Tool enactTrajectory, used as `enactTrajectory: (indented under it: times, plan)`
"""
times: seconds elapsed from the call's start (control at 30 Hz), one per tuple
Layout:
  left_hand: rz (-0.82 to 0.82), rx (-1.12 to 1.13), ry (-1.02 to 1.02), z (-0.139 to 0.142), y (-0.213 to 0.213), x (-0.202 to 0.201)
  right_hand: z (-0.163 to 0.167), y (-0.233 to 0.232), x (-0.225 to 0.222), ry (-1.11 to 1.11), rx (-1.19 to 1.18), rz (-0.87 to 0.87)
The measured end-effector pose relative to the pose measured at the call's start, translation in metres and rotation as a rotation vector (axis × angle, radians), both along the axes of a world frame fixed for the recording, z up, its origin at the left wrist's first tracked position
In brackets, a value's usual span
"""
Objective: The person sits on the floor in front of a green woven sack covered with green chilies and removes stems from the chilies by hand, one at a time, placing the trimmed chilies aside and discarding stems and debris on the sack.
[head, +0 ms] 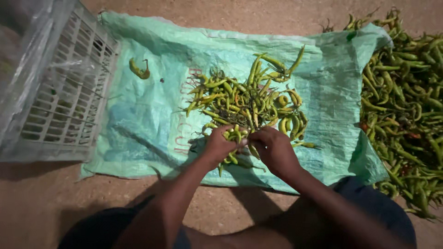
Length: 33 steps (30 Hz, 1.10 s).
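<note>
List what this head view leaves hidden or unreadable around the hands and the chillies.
- Chillies in the left hand: partly hidden by its fingers; their number is unclear.
- Right hand: its fingertips curl under, so whether it pinches a chilli cannot be told.
- Big chilli heap: cut off by the right edge.
- Plastic crate: its contents are blurred behind a clear plastic sheet.

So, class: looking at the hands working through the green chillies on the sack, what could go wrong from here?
1. The left hand already clutches a full bunch of chillies; some may slip from that grip.
2. The small pile lies close to the sack's near edge, so chillies could roll onto the dirt floor.
3. The lone chilli near the crate might be overlooked.
</note>
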<state>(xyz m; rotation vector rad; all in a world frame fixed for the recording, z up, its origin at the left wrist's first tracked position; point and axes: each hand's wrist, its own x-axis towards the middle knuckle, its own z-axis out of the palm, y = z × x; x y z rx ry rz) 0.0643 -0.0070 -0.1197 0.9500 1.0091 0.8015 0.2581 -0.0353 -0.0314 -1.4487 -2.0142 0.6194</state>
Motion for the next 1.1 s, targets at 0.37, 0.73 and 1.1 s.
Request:
enactTrajectory:
  times: [0.37,0.73,1.1]
  plan:
    - [0.041,-0.097,0.083,0.022,0.003,0.013,-0.015,0.011,0.012,0.398,-0.435,-0.199]
    - [0.272,-0.496,-0.134,0.013,-0.005,0.026,-0.032,0.007,0.006,-0.052,0.227,-0.26]
    - [0.513,-0.429,-0.208,0.001,0.024,-0.011,-0.036,0.04,0.046,0.033,-0.192,-0.273]
